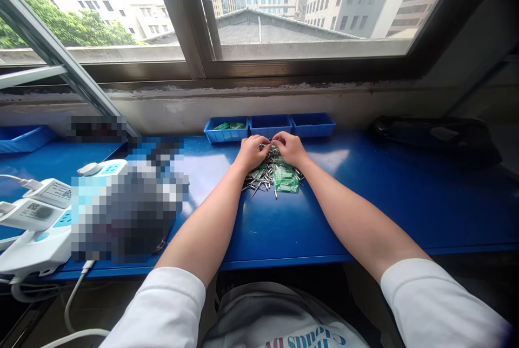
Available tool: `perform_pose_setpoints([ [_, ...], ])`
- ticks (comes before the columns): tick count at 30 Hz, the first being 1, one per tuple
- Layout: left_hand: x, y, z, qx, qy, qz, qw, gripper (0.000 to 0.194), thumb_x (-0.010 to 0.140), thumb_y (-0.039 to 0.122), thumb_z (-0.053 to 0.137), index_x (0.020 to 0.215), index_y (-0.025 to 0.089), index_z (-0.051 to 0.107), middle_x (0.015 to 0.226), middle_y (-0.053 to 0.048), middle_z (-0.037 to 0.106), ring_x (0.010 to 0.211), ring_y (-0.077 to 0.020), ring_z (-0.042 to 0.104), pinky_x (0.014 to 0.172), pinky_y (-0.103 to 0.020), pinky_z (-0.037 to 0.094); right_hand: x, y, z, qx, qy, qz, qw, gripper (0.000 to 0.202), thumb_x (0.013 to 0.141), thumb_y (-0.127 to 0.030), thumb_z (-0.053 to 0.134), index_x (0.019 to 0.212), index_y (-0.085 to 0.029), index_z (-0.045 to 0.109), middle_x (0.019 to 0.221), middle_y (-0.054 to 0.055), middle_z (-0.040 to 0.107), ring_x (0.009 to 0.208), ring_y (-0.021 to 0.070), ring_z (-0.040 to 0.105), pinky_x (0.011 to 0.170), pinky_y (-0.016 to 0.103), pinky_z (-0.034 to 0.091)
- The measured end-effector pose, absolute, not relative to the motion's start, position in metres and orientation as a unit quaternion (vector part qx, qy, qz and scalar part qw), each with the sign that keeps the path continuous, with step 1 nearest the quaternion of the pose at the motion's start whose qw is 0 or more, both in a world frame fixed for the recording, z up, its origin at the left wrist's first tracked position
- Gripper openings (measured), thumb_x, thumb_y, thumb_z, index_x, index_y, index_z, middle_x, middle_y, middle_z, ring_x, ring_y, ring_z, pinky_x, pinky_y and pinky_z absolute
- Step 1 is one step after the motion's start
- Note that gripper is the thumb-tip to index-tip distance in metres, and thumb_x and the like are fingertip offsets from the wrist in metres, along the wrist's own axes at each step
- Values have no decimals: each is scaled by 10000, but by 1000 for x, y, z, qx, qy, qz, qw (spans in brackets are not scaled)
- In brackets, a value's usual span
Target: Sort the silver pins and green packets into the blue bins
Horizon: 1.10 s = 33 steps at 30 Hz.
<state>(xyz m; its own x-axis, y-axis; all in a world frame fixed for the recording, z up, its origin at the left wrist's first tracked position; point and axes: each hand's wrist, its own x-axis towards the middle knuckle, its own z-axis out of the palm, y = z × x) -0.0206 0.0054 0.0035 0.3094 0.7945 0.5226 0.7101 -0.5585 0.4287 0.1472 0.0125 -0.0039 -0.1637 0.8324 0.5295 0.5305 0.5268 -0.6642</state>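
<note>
Both hands meet over the far side of a pile of thin metal rods [263, 179] on the blue table. My left hand [253, 152] has its thumb and fingers pinched together at the pile's back left. Close beside it, my right hand [289, 149] is pinched too, with the fingertips of both almost touching. Whatever lies between the fingers is too small to make out. Flat green pieces, which look like small packets [286, 179], lie among the rods, mostly at the pile's right front.
Behind my hands stand three joined blue bins; green pieces lie in the left bin [226, 134], beside the middle bin [270, 122] and right bin [313, 124]. White power strips [36, 245] with plugs and cables occupy the left. A dark bag-like object [438, 134] rests at back right.
</note>
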Motion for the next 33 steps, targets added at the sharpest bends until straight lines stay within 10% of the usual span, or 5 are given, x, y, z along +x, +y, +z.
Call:
perform_pose_setpoints([
  [33, -19, 6, 4, 787, 531, 311, 45, 272, 947, 342, 389, 960, 228, 635, 1024, -54, 680, 1047, -223, 580, 930, -386, 369, 155, 18, 2, -458, -621, 285, 569, 243, 711, -332, 603, 880, -178, 686, 876, 57, 714, 821, 212, 648, 768, 354, 529],
])
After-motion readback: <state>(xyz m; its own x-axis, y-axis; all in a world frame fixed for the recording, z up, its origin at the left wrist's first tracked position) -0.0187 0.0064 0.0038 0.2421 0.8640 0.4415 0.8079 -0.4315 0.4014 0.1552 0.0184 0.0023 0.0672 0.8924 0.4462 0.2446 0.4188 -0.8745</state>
